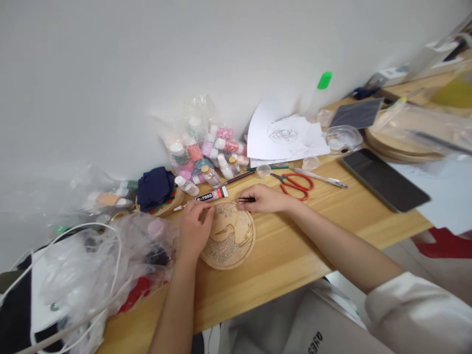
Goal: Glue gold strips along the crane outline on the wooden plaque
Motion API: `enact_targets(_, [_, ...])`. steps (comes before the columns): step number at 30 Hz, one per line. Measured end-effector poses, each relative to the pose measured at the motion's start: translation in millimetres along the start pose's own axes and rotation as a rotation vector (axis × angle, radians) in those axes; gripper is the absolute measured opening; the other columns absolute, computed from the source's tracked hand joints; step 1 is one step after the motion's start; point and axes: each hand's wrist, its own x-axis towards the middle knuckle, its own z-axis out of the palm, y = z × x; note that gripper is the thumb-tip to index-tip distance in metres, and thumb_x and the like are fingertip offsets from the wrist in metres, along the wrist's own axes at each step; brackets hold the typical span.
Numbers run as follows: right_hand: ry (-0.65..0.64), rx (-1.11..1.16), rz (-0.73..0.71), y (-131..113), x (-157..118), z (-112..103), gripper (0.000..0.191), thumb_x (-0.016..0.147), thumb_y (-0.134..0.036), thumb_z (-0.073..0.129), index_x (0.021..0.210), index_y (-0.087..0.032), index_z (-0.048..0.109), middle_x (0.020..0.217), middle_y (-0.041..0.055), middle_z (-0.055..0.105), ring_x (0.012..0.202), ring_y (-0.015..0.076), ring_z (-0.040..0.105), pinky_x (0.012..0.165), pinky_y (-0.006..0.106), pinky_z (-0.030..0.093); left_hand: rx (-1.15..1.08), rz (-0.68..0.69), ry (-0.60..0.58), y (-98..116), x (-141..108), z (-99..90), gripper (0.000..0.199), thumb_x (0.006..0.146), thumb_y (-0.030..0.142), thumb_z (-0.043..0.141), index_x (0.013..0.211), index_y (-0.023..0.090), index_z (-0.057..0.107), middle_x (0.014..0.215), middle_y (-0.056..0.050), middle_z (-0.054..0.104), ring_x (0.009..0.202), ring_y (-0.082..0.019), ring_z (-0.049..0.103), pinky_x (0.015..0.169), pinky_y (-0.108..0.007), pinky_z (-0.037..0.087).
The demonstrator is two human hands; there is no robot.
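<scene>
A round wooden disc (236, 246) with a carved bird design lies flat on the table between my hands. My left hand (195, 227) is at its upper left edge, thumb and fingers pinched together; what they hold, if anything, is too small to make out. Closed around black tweezers (248, 199), my right hand (263, 199) is at the disc's upper right edge. The tweezers point left over the carving. Just behind the disc lies a black and white glue tube (212, 195) marked B-7000.
Small bottles (210, 177) and bagged jars of coloured bits (193, 150) stand behind. Red-handled scissors (298, 183), a pen (320, 178), a phone (383, 179) and drawn paper sheets (287, 140) lie right. Plastic bags (81, 265), a cable (118, 246) and dark blue cloth (157, 188) crowd the left.
</scene>
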Motion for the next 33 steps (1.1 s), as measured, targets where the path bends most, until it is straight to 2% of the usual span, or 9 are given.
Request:
enact_targets(4, [0.009, 0.007, 0.002, 0.1, 0.1, -0.3, 0.031, 0.081, -0.038, 0.052, 0.06, -0.015, 0.048, 0.057, -0.0049, 0.036, 0.055, 0.0081, 0.033, 0.053, 0.022, 0.026, 0.017, 0.063, -0.162, 4.9, 1.0, -2.6, 0.013, 0.086, 0.023, 0.052, 0.079, 0.019, 0.062, 0.086, -0.004, 0.063, 0.084, -0.022, 0.059, 0.078, -0.038, 0.048])
enact_targets(11, [0.022, 0.014, -0.01, 7.7, 1.8, 2.2, 0.028, 0.081, -0.037, 0.052, 0.066, -0.013, 0.055, 0.059, -0.0039, 0.041, 0.057, 0.0088, 0.035, 0.053, 0.021, 0.027, -0.013, 0.327, -0.244, 3.1, -10.9, -2.7, 0.014, 0.087, 0.026, 0.052, 0.081, 0.021, 0.064, 0.089, -0.005, 0.064, 0.088, -0.019, 0.059, 0.08, -0.036, 0.048])
enact_targets(22, [-0.019, 0.075, 0.003, 3.1, 0.6, -1.7, 0.03, 0.083, -0.036, 0.055, 0.064, -0.014, 0.053, 0.06, -0.0045, 0.04, 0.057, 0.0081, 0.035, 0.054, 0.022, 0.029, -0.042, 0.395, -0.264, -4.2, -21.8, -7.1, 0.008, 0.084, 0.02, 0.056, 0.088, 0.021, 0.063, 0.094, -0.006, 0.063, 0.091, -0.02, 0.058, 0.08, -0.037, 0.048])
enact_targets(33, [-0.019, 0.101, 0.036, 1.8, -0.2, -1.2, 0.031, 0.082, -0.039, 0.054, 0.075, -0.011, 0.064, 0.063, -0.0014, 0.052, 0.058, 0.0098, 0.042, 0.057, 0.024, 0.034, -0.085, 0.444, -0.291, 3.3, -25.6, -5.0, 0.013, 0.083, 0.012, 0.056, 0.09, 0.02, 0.063, 0.093, -0.005, 0.062, 0.091, -0.019, 0.055, 0.081, -0.036, 0.045])
